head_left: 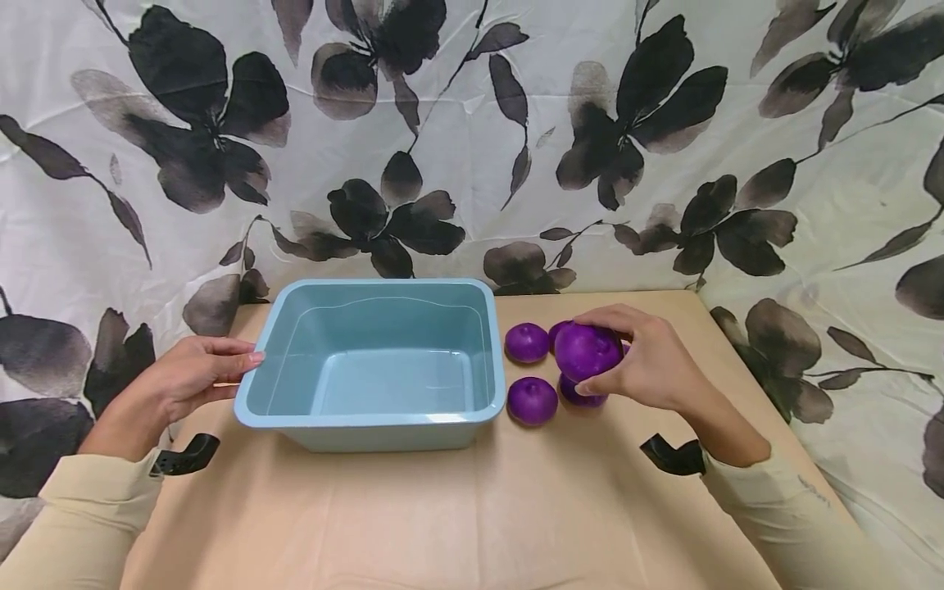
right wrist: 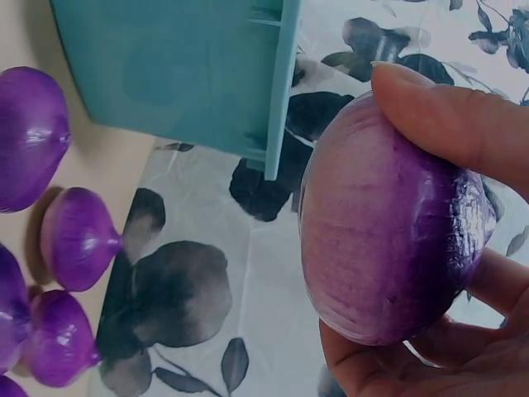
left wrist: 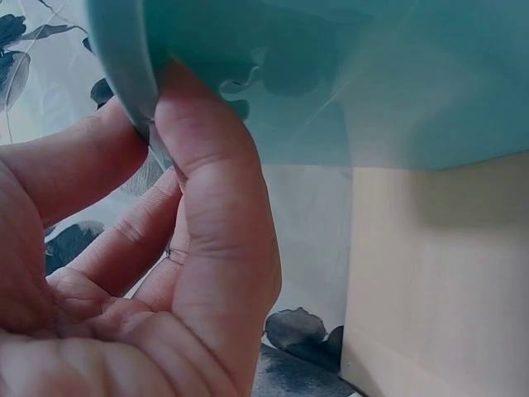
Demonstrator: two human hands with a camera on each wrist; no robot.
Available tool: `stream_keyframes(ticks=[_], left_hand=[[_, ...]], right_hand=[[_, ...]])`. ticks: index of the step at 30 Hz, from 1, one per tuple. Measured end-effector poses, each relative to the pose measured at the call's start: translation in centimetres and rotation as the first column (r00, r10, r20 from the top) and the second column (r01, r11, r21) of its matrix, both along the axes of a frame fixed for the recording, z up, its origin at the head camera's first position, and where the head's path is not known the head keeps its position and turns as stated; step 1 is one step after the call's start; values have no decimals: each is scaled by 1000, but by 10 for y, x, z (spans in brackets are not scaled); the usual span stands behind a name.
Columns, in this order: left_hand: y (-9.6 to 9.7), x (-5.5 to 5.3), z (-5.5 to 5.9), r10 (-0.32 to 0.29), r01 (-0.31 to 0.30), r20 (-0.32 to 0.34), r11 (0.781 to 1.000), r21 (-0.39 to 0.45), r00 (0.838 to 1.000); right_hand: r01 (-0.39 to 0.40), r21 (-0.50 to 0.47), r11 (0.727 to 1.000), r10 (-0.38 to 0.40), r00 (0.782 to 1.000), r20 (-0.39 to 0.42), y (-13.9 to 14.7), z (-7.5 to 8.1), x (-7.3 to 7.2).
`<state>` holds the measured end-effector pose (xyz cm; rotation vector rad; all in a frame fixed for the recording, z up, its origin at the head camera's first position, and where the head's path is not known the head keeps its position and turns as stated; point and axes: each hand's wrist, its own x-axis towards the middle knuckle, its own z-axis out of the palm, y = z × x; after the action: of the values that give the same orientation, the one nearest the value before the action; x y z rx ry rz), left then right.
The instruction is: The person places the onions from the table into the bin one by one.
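A light blue plastic basin [head_left: 369, 422] stands on the table at centre left, with nothing inside it. My left hand [head_left: 195, 377] pinches its left rim between thumb and fingers; the left wrist view shows the thumb and fingers on either side of the rim [left wrist: 124, 66]. My right hand [head_left: 649, 356] grips a purple onion [head_left: 586, 352] and holds it up over the other onions, right of the basin. In the right wrist view this shiny onion [right wrist: 388, 223] sits between the thumb and the curled fingers.
Several more purple onions lie close together right of the basin, among them a front one [head_left: 532, 401] and a back one [head_left: 527, 342]. The table [head_left: 413, 524] has a tan cover. White cloth with dark flowers [head_left: 472, 147] hangs behind and along the sides.
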<state>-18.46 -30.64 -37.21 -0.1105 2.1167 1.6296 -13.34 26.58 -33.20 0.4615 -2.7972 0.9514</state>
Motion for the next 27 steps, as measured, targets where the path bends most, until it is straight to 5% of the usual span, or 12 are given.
stream_keyframes(ticks=[27], left_hand=[[1, -3, 2, 26, -26, 32, 1000, 11, 999]], right_hand=[[-187, -28, 982, 189, 976, 106, -72, 26, -42]])
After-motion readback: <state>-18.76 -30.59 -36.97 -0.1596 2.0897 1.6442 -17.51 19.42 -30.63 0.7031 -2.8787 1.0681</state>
